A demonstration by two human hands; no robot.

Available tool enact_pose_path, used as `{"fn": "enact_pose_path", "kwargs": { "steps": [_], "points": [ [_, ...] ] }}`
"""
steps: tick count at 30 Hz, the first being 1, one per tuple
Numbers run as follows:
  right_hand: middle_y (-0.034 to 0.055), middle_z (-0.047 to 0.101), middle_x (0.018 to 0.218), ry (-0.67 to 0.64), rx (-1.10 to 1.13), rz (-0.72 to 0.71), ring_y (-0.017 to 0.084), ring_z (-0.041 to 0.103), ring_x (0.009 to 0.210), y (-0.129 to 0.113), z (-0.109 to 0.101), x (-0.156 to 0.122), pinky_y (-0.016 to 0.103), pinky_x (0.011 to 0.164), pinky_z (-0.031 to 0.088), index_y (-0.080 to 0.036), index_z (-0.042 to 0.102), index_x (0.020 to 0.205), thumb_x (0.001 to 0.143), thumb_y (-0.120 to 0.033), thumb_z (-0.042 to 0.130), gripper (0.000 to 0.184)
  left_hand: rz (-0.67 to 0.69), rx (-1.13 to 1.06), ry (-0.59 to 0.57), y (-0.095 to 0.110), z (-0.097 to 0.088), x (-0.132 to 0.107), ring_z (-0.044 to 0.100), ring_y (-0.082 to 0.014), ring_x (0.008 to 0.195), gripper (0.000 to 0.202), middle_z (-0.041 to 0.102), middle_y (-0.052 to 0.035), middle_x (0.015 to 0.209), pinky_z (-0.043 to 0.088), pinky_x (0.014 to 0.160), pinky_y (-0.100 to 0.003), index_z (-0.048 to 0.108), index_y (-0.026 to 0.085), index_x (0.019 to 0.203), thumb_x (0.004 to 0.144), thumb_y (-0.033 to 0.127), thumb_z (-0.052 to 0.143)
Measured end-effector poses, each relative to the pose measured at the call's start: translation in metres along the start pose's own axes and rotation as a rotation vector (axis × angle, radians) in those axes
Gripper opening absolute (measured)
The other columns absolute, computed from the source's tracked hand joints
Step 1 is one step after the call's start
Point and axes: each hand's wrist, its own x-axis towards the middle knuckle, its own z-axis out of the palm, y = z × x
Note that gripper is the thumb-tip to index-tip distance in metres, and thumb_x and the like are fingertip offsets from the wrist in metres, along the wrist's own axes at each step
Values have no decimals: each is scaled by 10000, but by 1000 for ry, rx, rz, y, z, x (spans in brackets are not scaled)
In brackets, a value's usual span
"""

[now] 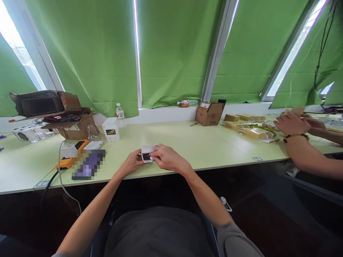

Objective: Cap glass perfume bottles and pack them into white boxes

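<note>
A small white box with its flap raised is held above the near edge of the table, and its inside looks dark. My left hand is closed around the box's left side. At the right side of the opening, my right hand is closed, thumb and fingers pinching a small shiny silver piece. What kind of thing the piece is cannot be made out, and my fingers partly cover it. Whether it touches the box's inside is not visible.
To the left lie a pixelated phone-like slab, an orange power strip with cables, and a white carton. Cardboard boxes are stacked behind. Rightward, a co-worker's hands work beside several small yellowish boxes.
</note>
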Motion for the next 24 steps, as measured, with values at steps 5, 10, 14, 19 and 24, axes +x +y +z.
{"fn": "enact_pose_path", "kwargs": {
  "steps": [5,10,14,19,24],
  "points": [
    [68,659,846,-11,12,7,193,533,867,2,2,0,294,747,371,-187,726,918,912,-185,522,204,14,-5,0,2,0,-1,636,-235,929,442,687,-62,1045,498,823,-339,627,189,1066,741,484,677],
    [64,655,832,-28,9,25,191,523,853,3,3,2,285,721,363,-200,732,908,911,-192,526,206,-7,-13,-4,2,0,0,633,-239,939,470,683,-67,1050,501,834,-345,624,183,1078,736,502,673],
    [57,643,800,-38,-39,37,187,500,814,2,4,4,277,677,343,-206,728,863,878,-109,514,236,-5,-17,-2,1,0,-1,637,-225,911,431,685,-45,1013,502,812,-327,623,188,1060,754,491,654],
    [57,644,789,-57,-55,52,188,495,807,1,5,4,276,652,330,-204,723,838,880,-114,518,228,-16,5,16,4,0,-2,637,-230,897,436,687,-49,988,508,808,-340,625,178,1031,736,496,663],
    [57,662,799,-41,-42,71,187,511,819,0,7,5,279,687,351,-207,728,876,902,-145,521,218,-9,-16,0,5,0,-2,632,-231,935,464,678,-57,1047,510,840,-355,614,181,1099,746,479,660]
  ]
}}
